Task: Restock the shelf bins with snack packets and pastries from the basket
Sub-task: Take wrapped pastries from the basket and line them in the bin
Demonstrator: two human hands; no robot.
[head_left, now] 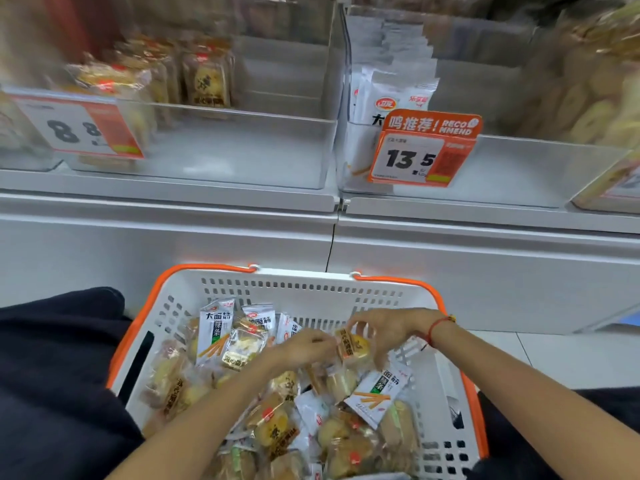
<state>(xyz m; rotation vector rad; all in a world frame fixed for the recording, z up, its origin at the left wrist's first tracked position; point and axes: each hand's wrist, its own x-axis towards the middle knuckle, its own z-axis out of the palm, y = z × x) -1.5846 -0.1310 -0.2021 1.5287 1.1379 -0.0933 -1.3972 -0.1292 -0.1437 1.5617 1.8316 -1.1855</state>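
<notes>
A white basket [311, 289] with orange handles sits in front of me, full of white snack packets [213, 336] and clear-wrapped pastries [277, 424]. Both hands meet over its middle on one wrapped pastry [353, 344]. My left hand [304, 346] pinches its left edge. Above it, my right hand [381, 327] curls its fingers round the right side. On the shelf, the left clear bin [242, 147] holds a few pastries [207, 77] at its back left. The right bin [502, 168] holds a row of white snack packets [391, 88] on its left.
Orange price tags hang on the bin fronts, 8.8 [79, 129] on the left and 13.5 [419, 150] on the right. A further bin of pastries [595, 98] stands at the far right. White shelf base panels [450, 258] rise behind the basket. My dark-clothed knees [52, 375] flank it.
</notes>
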